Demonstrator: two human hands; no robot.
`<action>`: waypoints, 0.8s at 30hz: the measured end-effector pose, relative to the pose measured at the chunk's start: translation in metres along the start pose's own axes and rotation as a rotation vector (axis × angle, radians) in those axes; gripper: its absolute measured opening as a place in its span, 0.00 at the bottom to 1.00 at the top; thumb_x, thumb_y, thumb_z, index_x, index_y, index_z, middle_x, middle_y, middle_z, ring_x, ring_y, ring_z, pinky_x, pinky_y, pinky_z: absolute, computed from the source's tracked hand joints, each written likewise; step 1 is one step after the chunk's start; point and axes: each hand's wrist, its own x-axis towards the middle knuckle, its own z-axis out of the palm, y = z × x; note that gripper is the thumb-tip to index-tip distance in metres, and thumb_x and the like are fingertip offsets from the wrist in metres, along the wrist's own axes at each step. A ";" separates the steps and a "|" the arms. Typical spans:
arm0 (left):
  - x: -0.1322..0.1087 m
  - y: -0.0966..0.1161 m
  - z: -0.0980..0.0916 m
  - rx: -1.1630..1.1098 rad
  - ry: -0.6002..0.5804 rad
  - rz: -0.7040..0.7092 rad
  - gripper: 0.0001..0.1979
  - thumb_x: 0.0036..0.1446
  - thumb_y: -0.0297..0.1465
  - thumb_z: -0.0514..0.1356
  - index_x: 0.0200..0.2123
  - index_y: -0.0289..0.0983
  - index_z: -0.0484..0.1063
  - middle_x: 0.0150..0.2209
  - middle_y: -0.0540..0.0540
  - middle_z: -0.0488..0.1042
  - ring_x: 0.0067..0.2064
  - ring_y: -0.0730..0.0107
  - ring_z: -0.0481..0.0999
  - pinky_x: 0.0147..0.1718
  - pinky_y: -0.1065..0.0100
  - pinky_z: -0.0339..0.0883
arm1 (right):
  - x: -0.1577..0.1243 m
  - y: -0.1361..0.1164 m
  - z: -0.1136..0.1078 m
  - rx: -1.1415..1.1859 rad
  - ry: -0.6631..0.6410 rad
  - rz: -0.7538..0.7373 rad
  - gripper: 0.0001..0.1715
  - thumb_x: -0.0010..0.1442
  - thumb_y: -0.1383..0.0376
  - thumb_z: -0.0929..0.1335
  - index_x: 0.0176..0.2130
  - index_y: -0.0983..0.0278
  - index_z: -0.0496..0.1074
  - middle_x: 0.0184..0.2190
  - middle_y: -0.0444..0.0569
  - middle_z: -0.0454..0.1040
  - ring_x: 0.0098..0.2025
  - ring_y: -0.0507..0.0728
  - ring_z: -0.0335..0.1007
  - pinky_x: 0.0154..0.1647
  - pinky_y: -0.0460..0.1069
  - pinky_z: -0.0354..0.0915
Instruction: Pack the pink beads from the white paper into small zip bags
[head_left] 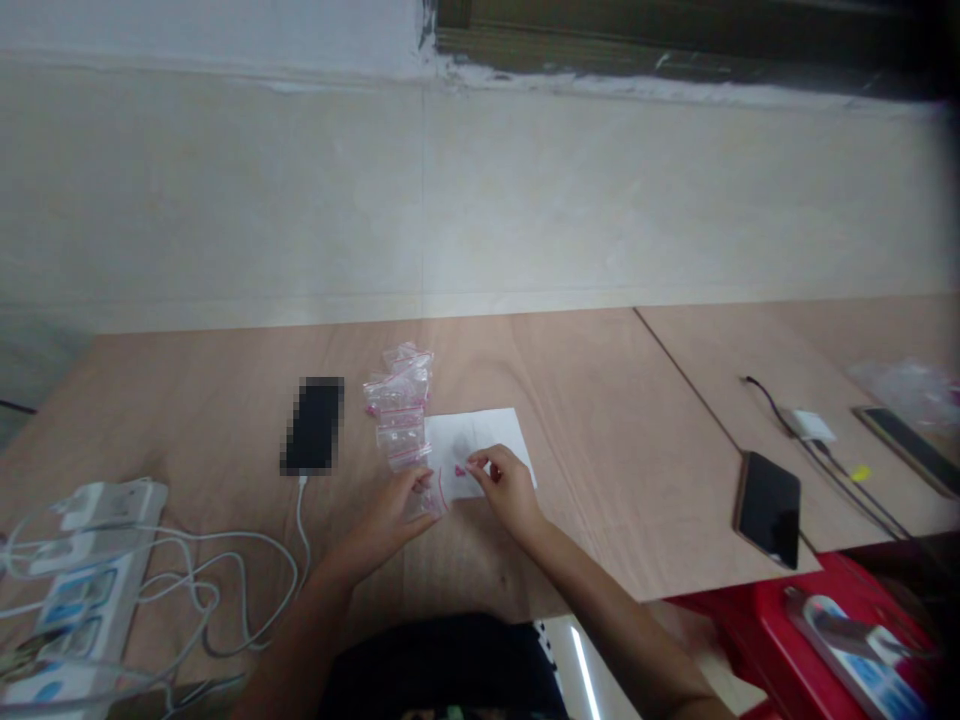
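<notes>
My left hand [396, 508] is closed on a small clear zip bag [435, 495] with a red line along its seal, pinched between thumb and fingers. Just to the right, my right hand [511, 490] has its thumb and fingertips pressed together over a white sheet of paper [502, 430]. Tiny dark pink pieces [460, 471] show right beside those fingertips; whether they are held or lie on the sheet I cannot tell. More clear zip bags [401, 410] with pink-red seal lines lie in an overlapping row beyond my left hand.
A phone [315, 425] on a white cable lies to the left. A power strip [112, 590] with tangled cables fills the near left. Rightward are another phone [769, 508], a white adapter [812, 426] with dark cables and a third phone [911, 448]. A red stool [757, 625] stands below the table edge.
</notes>
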 end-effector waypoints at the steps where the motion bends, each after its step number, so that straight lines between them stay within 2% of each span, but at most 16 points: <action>1: 0.001 0.001 0.001 0.003 0.000 0.001 0.23 0.50 0.33 0.60 0.50 0.38 0.61 0.49 0.42 0.68 0.50 0.59 0.68 0.50 0.56 0.61 | -0.004 -0.008 -0.002 0.047 -0.022 -0.031 0.06 0.56 0.68 0.65 0.31 0.64 0.73 0.29 0.47 0.70 0.26 0.51 0.61 0.29 0.46 0.61; 4: 0.003 0.003 0.003 0.009 0.001 0.000 0.21 0.51 0.35 0.60 0.49 0.39 0.62 0.47 0.43 0.68 0.49 0.60 0.68 0.49 0.56 0.62 | -0.015 -0.022 -0.003 0.150 -0.125 -0.092 0.07 0.56 0.64 0.65 0.34 0.63 0.73 0.29 0.47 0.70 0.25 0.50 0.60 0.27 0.46 0.60; 5: 0.003 0.004 0.003 0.005 0.000 0.002 0.21 0.51 0.35 0.60 0.49 0.38 0.62 0.47 0.43 0.68 0.49 0.60 0.68 0.49 0.56 0.62 | -0.017 -0.022 -0.002 0.160 -0.117 -0.082 0.08 0.56 0.64 0.65 0.35 0.62 0.73 0.29 0.47 0.70 0.25 0.51 0.61 0.26 0.46 0.60; 9: 0.002 0.001 0.001 -0.019 0.004 0.012 0.23 0.50 0.32 0.60 0.49 0.37 0.61 0.48 0.42 0.68 0.50 0.60 0.68 0.50 0.58 0.62 | -0.013 0.002 0.010 0.036 0.066 0.001 0.09 0.56 0.66 0.64 0.38 0.64 0.71 0.32 0.49 0.70 0.30 0.54 0.64 0.33 0.49 0.63; 12: 0.001 -0.004 0.000 -0.017 0.023 0.003 0.23 0.49 0.32 0.61 0.49 0.37 0.62 0.48 0.42 0.68 0.50 0.59 0.68 0.50 0.57 0.62 | -0.006 0.022 0.021 -0.047 0.043 0.008 0.07 0.55 0.68 0.64 0.33 0.64 0.72 0.33 0.52 0.71 0.36 0.57 0.65 0.39 0.52 0.63; 14: 0.001 -0.006 0.000 -0.019 0.029 0.000 0.23 0.49 0.33 0.61 0.49 0.38 0.62 0.48 0.43 0.68 0.50 0.59 0.68 0.50 0.57 0.62 | -0.004 0.026 0.025 -0.051 0.028 0.020 0.07 0.56 0.69 0.63 0.30 0.64 0.71 0.32 0.51 0.71 0.36 0.57 0.66 0.39 0.52 0.63; 18: 0.001 -0.002 0.001 -0.024 0.032 -0.012 0.23 0.49 0.33 0.61 0.49 0.38 0.62 0.48 0.43 0.68 0.49 0.60 0.68 0.49 0.57 0.62 | -0.010 0.006 0.016 0.033 0.089 0.034 0.07 0.56 0.66 0.64 0.30 0.64 0.71 0.29 0.49 0.71 0.32 0.55 0.65 0.34 0.49 0.62; 22: 0.002 0.001 0.003 -0.025 0.020 -0.012 0.22 0.49 0.34 0.61 0.48 0.38 0.63 0.47 0.43 0.69 0.48 0.60 0.69 0.49 0.58 0.63 | -0.019 -0.021 0.004 0.160 -0.054 -0.059 0.08 0.56 0.63 0.65 0.33 0.63 0.72 0.30 0.48 0.71 0.26 0.52 0.62 0.28 0.47 0.60; 24: 0.002 0.001 0.003 -0.039 0.025 -0.004 0.22 0.49 0.34 0.61 0.49 0.38 0.63 0.48 0.42 0.69 0.49 0.59 0.68 0.49 0.57 0.62 | -0.020 -0.021 0.006 0.159 -0.046 -0.038 0.09 0.57 0.62 0.63 0.35 0.63 0.72 0.30 0.48 0.71 0.25 0.51 0.61 0.28 0.47 0.60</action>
